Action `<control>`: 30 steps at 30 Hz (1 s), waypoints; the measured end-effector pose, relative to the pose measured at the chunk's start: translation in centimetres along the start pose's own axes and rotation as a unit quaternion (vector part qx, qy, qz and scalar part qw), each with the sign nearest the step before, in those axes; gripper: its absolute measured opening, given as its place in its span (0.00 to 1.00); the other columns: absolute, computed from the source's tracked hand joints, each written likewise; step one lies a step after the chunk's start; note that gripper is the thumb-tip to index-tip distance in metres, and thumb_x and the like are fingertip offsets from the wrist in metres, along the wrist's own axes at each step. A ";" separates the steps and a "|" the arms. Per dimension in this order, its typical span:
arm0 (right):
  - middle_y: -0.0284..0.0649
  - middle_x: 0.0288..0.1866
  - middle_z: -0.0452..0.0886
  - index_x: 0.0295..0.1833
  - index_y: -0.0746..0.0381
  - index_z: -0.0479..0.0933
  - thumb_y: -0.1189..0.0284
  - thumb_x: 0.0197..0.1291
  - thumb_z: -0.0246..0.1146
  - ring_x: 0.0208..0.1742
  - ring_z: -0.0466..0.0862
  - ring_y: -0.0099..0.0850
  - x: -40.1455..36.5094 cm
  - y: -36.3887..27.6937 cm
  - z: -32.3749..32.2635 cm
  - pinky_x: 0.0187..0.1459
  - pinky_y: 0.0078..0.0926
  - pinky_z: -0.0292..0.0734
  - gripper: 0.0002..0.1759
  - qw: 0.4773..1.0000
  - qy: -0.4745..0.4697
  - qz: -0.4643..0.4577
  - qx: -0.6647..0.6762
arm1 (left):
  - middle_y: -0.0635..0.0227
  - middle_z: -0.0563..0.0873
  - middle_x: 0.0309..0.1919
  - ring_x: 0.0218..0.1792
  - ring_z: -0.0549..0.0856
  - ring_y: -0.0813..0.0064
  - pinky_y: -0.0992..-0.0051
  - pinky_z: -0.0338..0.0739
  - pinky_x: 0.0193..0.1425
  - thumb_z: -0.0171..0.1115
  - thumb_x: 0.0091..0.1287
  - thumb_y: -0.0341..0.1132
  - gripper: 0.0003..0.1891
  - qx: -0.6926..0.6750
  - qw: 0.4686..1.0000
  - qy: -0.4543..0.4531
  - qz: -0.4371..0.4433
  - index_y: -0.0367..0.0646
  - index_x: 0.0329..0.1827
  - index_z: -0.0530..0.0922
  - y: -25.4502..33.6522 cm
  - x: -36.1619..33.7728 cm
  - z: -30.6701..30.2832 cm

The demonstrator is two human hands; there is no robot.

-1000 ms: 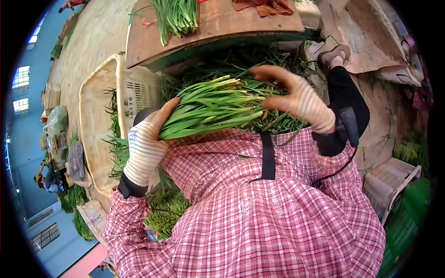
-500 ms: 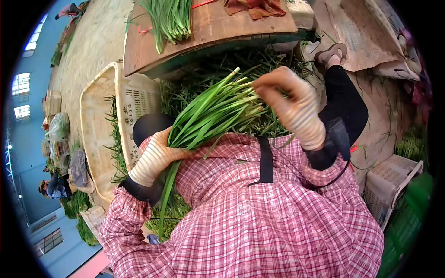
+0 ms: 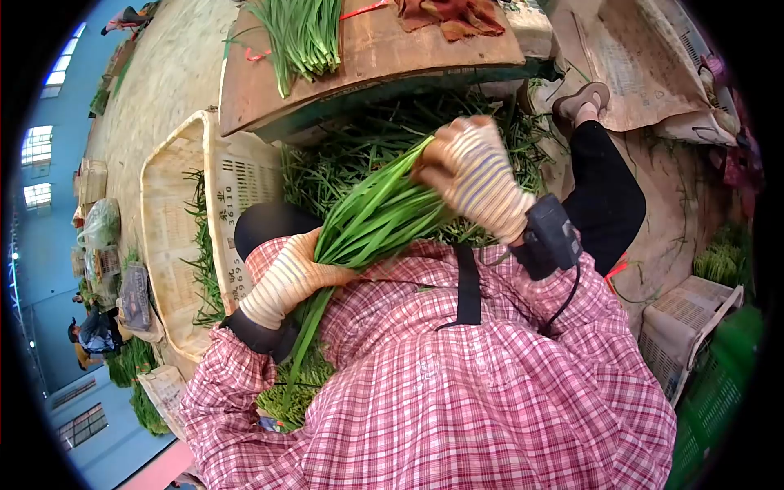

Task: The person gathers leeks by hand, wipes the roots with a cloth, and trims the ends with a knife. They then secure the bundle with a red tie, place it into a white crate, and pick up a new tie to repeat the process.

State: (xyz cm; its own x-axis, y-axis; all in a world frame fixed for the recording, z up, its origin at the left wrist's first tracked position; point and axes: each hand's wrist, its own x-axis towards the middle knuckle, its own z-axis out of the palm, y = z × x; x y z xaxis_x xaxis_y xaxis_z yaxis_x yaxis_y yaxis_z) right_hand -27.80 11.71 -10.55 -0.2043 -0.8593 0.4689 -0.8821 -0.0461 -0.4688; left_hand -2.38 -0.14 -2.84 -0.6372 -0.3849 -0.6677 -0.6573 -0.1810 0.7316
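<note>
A bunch of long green garlic chives (image 3: 376,216) lies slanted across my lap, leaves trailing toward the lower left. My left hand (image 3: 298,273), in a striped glove with bare-looking fingers, is wrapped round its leafy part. At the upper right end, my right hand (image 3: 474,167) has its fingers curled over the pale stem ends and hides most of them. Slight blur softens those fingertips. Beneath the bunch, a heap of loose green leaves (image 3: 343,167) covers the floor between my legs.
A wooden board (image 3: 408,49) ahead carries another bunch of chives (image 3: 298,37) and a reddish-brown cloth (image 3: 453,16). On the left stands a cream plastic crate (image 3: 175,245) with leaf scraps. At the right are a grey crate (image 3: 682,322) and a green one (image 3: 723,392).
My right hand has moved left and turned, closing over the stem ends where it was held loosely before. The left hand and the bunch have shifted slightly right.
</note>
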 end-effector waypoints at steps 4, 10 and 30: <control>0.41 0.31 0.87 0.34 0.55 0.87 0.61 0.57 0.71 0.36 0.87 0.43 -0.3 7.1 -3.9 0.41 0.41 0.80 0.09 0.988 0.057 0.089 -0.117 | 0.68 0.88 0.48 0.46 0.85 0.79 0.77 0.79 0.52 0.73 0.56 0.19 0.25 -0.009 0.999 0.034 -0.019 0.34 0.59 0.80 -1.5 -1.0 -2.0; 0.45 0.47 0.85 0.36 0.59 0.88 0.66 0.52 0.74 0.50 0.84 0.44 -1.3 3.7 -4.2 0.57 0.37 0.76 0.09 0.979 -0.003 0.200 0.036 | 0.68 0.89 0.46 0.42 0.86 0.79 0.77 0.81 0.46 0.70 0.57 0.19 0.24 -0.080 0.992 0.091 -0.034 0.37 0.59 0.81 -1.3 -2.3 -1.8; 0.51 0.65 0.78 0.35 0.60 0.87 0.66 0.50 0.75 0.63 0.78 0.53 -0.4 0.3 1.8 0.64 0.45 0.75 0.10 0.953 -0.022 0.148 0.263 | 0.69 0.88 0.49 0.48 0.84 0.79 0.76 0.80 0.55 0.72 0.59 0.21 0.24 -0.067 0.994 0.078 0.029 0.36 0.60 0.80 -0.9 -2.1 0.2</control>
State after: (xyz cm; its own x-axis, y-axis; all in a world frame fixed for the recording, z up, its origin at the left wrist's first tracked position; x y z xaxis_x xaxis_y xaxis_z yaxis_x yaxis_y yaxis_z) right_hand -27.24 11.16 -12.26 -0.3833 -0.8940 0.2320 -0.4518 -0.0376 -0.8913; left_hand -0.50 1.05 -2.14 -0.5955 -0.5312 -0.6027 -0.5557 -0.2694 0.7865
